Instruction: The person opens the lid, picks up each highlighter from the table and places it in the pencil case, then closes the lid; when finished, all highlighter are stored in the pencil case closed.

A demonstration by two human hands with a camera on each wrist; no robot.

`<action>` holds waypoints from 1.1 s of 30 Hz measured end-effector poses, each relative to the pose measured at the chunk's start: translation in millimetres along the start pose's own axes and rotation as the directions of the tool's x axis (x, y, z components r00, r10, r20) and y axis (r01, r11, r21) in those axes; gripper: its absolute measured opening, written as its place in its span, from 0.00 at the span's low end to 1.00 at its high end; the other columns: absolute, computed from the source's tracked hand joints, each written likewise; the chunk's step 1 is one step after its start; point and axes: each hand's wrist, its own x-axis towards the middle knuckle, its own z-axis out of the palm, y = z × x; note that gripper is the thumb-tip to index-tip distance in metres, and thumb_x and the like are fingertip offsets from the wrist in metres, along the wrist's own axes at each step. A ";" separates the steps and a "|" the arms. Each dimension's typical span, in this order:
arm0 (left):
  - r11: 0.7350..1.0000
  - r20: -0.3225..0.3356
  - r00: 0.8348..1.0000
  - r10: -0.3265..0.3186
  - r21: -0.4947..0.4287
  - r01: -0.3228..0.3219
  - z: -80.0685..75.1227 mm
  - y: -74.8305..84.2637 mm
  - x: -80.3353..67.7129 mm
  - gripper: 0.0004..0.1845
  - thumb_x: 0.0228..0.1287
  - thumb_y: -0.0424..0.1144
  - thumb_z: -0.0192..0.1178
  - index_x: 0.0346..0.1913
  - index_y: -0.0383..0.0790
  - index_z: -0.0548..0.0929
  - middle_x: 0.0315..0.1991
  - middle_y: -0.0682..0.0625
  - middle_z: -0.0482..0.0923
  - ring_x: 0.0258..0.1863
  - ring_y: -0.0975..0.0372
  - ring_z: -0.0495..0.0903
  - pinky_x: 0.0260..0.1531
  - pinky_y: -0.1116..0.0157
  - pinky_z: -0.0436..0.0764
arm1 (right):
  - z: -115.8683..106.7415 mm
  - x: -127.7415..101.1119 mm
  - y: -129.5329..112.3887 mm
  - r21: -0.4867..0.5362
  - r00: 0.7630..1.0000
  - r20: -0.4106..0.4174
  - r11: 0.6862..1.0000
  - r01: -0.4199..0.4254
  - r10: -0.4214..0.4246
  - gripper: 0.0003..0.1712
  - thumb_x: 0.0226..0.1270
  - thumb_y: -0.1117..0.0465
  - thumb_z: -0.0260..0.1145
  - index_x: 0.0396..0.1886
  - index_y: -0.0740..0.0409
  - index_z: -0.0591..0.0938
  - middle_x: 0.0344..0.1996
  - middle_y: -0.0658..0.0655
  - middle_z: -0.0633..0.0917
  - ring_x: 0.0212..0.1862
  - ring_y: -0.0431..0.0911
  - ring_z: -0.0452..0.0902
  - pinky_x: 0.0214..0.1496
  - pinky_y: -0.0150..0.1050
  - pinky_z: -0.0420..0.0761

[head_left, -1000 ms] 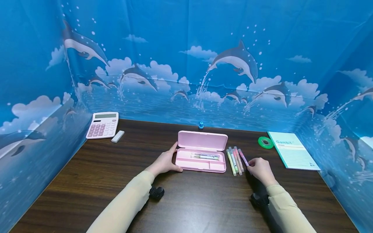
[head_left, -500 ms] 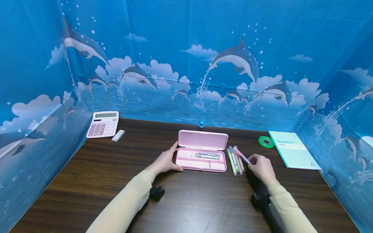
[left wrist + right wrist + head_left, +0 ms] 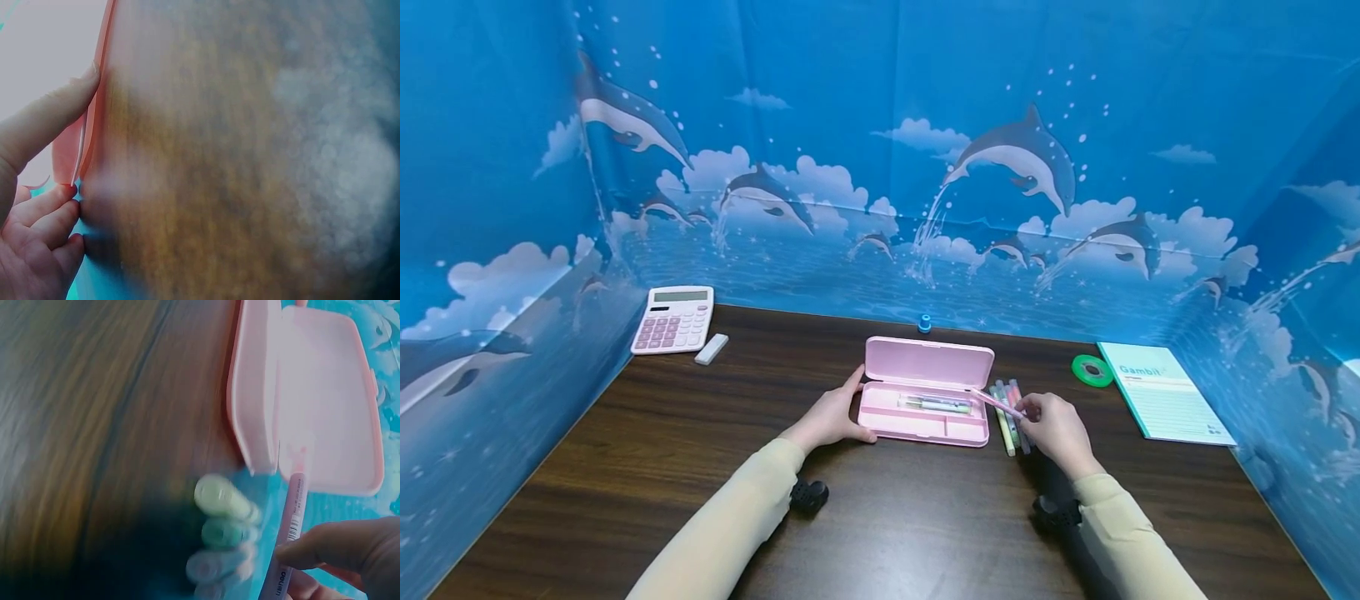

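Note:
An open pink pencil case [image 3: 891, 423] stands mid-table, its lid [image 3: 928, 363] raised at the back. Inside its long compartment lie a few slim pens [image 3: 936, 404]. My left hand [image 3: 829, 419] grips the case's left end, thumb at the front edge and fingers round the side; the left wrist view shows the thumb [image 3: 59, 106] on the rim. My right hand [image 3: 1056, 429] pinches a pink-purple highlighter [image 3: 290, 528] near one end. Its far tip reaches over the case's right end. Beneath it, several pastel highlighters [image 3: 1005, 433] lie side by side, partly covered by the hand.
A green tape roll [image 3: 1092, 371] and a notepad [image 3: 1165, 392] lie at the right. At the back left are a calculator [image 3: 673, 321] and a white eraser-like block [image 3: 711, 349]. A small blue object [image 3: 924, 323] stands behind the case, before the dolphin-print backdrop.
My right hand has lifted the pink-purple highlighter off the table beside the others and carried it left, its tip swinging over to the case. The left hand stays on the case.

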 end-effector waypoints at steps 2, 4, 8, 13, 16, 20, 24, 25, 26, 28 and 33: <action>1.000 0.002 1.000 -0.005 0.002 0.005 -0.1 0.7 -0.3 0.66 0.40 0.48 0.78 0.76 0.38 0.43 0.67 0.42 0.66 0.66 0.51 0.66 0.64 0.51 0.63 | 2.7 1.2 -5.0 -0.011 1.000 0.008 1.000 0.019 -0.019 0.07 0.52 0.68 0.70 0.33 0.61 0.84 0.28 0.57 0.81 0.29 0.48 0.71 0.30 0.42 0.75; 1.000 0.003 1.000 -0.012 0.002 0.012 -0.8 1.9 -0.7 0.65 0.40 0.48 0.78 0.76 0.38 0.43 0.67 0.42 0.66 0.66 0.51 0.66 0.65 0.51 0.63 | 5.6 2.9 -9.6 -0.010 0.999 0.006 0.999 0.053 -0.053 0.07 0.51 0.69 0.70 0.32 0.61 0.84 0.27 0.57 0.80 0.29 0.48 0.70 0.29 0.41 0.74; 1.000 0.004 1.000 -0.019 -0.004 0.019 -2.0 3.8 -2.1 0.65 0.40 0.47 0.78 0.76 0.38 0.43 0.67 0.42 0.66 0.66 0.51 0.66 0.65 0.52 0.63 | 12.2 5.8 -19.1 0.005 0.992 -0.020 0.992 0.124 -0.124 0.06 0.50 0.69 0.71 0.31 0.60 0.85 0.25 0.56 0.79 0.28 0.47 0.70 0.30 0.40 0.74; 1.000 0.007 1.000 -0.023 0.001 0.023 -1.9 3.1 -2.5 0.65 0.40 0.48 0.78 0.76 0.38 0.43 0.68 0.43 0.66 0.66 0.52 0.65 0.65 0.52 0.63 | 21.9 9.7 -29.9 0.031 0.981 -0.045 0.981 0.192 -0.191 0.06 0.49 0.70 0.71 0.29 0.60 0.86 0.23 0.53 0.80 0.27 0.45 0.70 0.30 0.39 0.75; 1.000 0.009 1.000 -0.023 0.002 0.023 -1.4 2.8 -2.5 0.65 0.40 0.47 0.78 0.76 0.38 0.43 0.68 0.43 0.66 0.66 0.51 0.65 0.65 0.52 0.63 | 27.6 12.5 -36.7 0.033 0.974 -0.041 0.974 0.224 -0.223 0.06 0.50 0.70 0.71 0.29 0.60 0.86 0.21 0.52 0.79 0.26 0.44 0.70 0.31 0.40 0.74; 1.000 0.011 1.000 -0.022 0.004 0.021 -1.2 3.5 -2.2 0.65 0.40 0.48 0.78 0.76 0.38 0.43 0.68 0.43 0.66 0.66 0.51 0.65 0.65 0.51 0.63 | 33.7 15.2 -47.6 0.012 0.964 -0.029 0.964 0.266 -0.266 0.05 0.50 0.71 0.70 0.29 0.60 0.86 0.20 0.51 0.78 0.26 0.43 0.69 0.35 0.42 0.72; 1.000 0.006 1.000 -0.023 0.009 0.023 -1.3 3.5 -2.2 0.65 0.40 0.48 0.78 0.76 0.38 0.43 0.68 0.43 0.66 0.66 0.51 0.66 0.65 0.51 0.63 | 38.7 17.1 -57.0 0.018 0.956 -0.026 0.956 0.292 -0.292 0.05 0.49 0.71 0.70 0.27 0.59 0.86 0.22 0.52 0.78 0.27 0.43 0.70 0.32 0.38 0.72; 1.000 0.007 1.000 -0.024 0.009 0.024 -1.4 3.6 -2.4 0.65 0.40 0.48 0.78 0.76 0.38 0.43 0.68 0.43 0.66 0.66 0.51 0.66 0.65 0.51 0.63 | 39.7 17.6 -58.8 0.022 0.955 -0.029 0.955 0.297 -0.297 0.05 0.49 0.71 0.70 0.27 0.59 0.86 0.22 0.53 0.78 0.27 0.43 0.70 0.32 0.37 0.72; 1.000 0.007 1.000 -0.024 0.011 0.024 -1.4 3.6 -2.5 0.65 0.41 0.48 0.78 0.76 0.38 0.43 0.68 0.43 0.66 0.66 0.51 0.65 0.65 0.51 0.63 | 40.5 17.9 -60.4 0.028 0.954 -0.030 0.954 0.299 -0.299 0.05 0.49 0.71 0.70 0.27 0.59 0.86 0.23 0.53 0.79 0.27 0.42 0.70 0.31 0.37 0.73; 1.000 0.010 1.000 -0.025 0.011 0.025 -1.4 3.6 -2.6 0.65 0.41 0.48 0.78 0.76 0.39 0.43 0.68 0.43 0.66 0.67 0.51 0.65 0.65 0.51 0.62 | 41.7 18.4 -63.0 0.044 0.953 -0.035 0.953 0.301 -0.300 0.05 0.49 0.71 0.69 0.27 0.59 0.86 0.23 0.53 0.79 0.27 0.43 0.70 0.32 0.37 0.73; 1.000 0.016 1.000 -0.022 0.009 0.022 -1.5 3.4 -2.5 0.65 0.41 0.48 0.78 0.76 0.39 0.43 0.68 0.43 0.66 0.67 0.51 0.65 0.65 0.51 0.63 | 42.1 18.6 -66.1 0.062 0.956 -0.052 0.955 0.291 -0.288 0.06 0.51 0.69 0.70 0.32 0.60 0.86 0.27 0.55 0.81 0.30 0.45 0.74 0.35 0.40 0.76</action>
